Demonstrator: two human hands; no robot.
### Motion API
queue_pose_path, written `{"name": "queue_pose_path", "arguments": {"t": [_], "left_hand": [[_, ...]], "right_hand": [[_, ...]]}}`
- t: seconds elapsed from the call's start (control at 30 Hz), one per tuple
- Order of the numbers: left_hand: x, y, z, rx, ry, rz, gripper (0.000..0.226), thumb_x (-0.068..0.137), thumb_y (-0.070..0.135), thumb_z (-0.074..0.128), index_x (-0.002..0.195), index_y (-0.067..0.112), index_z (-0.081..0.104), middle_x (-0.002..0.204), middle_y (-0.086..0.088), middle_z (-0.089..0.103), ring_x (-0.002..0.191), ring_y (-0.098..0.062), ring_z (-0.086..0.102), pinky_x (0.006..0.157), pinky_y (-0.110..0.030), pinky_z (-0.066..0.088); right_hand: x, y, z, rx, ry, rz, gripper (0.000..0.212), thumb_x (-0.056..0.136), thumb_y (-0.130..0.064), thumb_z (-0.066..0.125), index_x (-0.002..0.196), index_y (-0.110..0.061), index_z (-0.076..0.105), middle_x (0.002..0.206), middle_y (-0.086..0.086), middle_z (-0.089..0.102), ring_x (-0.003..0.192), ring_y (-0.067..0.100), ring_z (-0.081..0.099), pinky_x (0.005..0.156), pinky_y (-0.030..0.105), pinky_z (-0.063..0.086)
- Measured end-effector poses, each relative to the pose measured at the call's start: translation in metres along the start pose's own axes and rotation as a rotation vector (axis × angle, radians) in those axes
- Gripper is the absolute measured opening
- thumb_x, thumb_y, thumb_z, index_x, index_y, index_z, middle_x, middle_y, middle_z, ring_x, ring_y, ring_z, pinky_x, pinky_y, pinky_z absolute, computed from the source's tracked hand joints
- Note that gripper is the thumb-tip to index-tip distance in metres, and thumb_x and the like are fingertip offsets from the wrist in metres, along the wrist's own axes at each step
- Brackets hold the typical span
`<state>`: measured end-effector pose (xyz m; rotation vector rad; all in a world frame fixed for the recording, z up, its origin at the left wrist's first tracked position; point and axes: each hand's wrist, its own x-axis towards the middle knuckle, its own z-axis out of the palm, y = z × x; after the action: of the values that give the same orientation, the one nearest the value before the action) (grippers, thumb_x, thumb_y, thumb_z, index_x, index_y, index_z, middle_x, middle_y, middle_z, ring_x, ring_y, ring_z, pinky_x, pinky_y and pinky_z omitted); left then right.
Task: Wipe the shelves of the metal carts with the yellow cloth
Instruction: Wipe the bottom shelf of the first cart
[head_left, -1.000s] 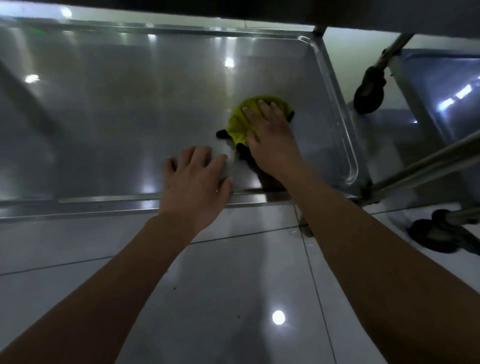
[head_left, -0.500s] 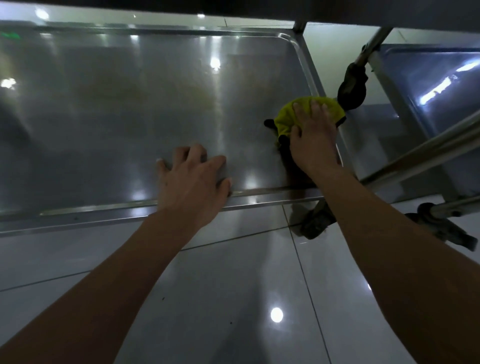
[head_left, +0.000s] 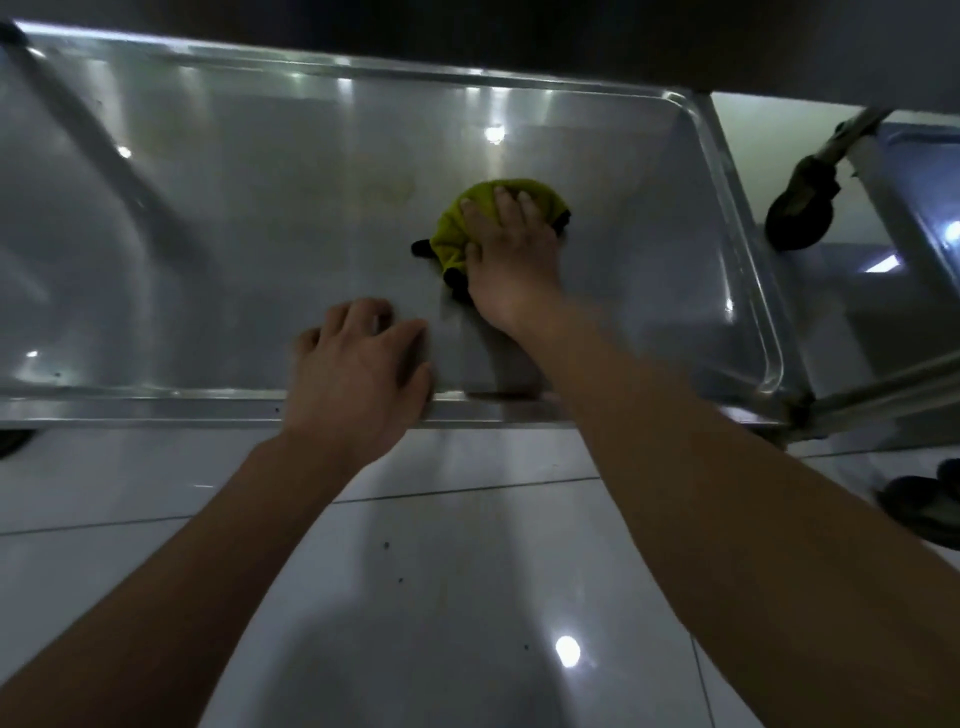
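Yellow cloth (head_left: 457, 228) under flat right hand (head_left: 511, 260) on cart shelf (head_left: 260, 208); left hand (head_left: 358, 374) flat, empty, on shelf rim.

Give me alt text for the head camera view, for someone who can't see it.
A right hand presses a yellow cloth flat on a shiny metal cart shelf, seen from above. The left hand rests on the shelf's near rim, above a white tiled floor.
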<state>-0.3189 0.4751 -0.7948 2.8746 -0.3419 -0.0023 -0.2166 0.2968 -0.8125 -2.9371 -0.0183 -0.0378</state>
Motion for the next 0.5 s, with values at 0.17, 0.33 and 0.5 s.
{"name": "queue_pose_path", "arguments": {"t": [0.17,0.33,0.5], "left_hand": [[-0.003,0.002,0.001,0.046,-0.018,0.008,0.050,0.088,0.050,0.061,0.128,0.021,0.061,0.136,-0.013,0.049,0.125,-0.036,0.045,0.102,-0.049,0.037],[-0.002,0.019,-0.001,0.046,-0.059,0.012,0.047,0.086,0.045,0.058,0.129,0.024,0.058,0.137,-0.009,0.046,0.128,-0.034,0.039,0.105,-0.050,0.036],[0.002,0.059,0.001,-0.027,-0.070,0.118,0.044,0.085,0.036,0.055,0.128,0.030,0.059,0.134,-0.001,0.047,0.125,-0.026,0.038,0.101,-0.046,0.036]], "right_hand": [[0.009,-0.027,0.006,0.051,-0.044,-0.099,0.050,0.100,-0.033,0.038,0.150,-0.035,0.033,0.164,0.005,0.017,0.151,0.029,0.011,0.120,0.048,0.016],[0.005,-0.015,0.004,0.068,-0.031,-0.120,0.052,0.099,-0.034,0.041,0.150,-0.036,0.034,0.164,0.002,0.019,0.151,0.027,0.013,0.120,0.043,0.017],[-0.004,0.013,-0.002,0.085,0.000,-0.052,0.051,0.099,-0.033,0.044,0.149,-0.035,0.037,0.163,0.003,0.022,0.150,0.026,0.016,0.119,0.041,0.016]]}}
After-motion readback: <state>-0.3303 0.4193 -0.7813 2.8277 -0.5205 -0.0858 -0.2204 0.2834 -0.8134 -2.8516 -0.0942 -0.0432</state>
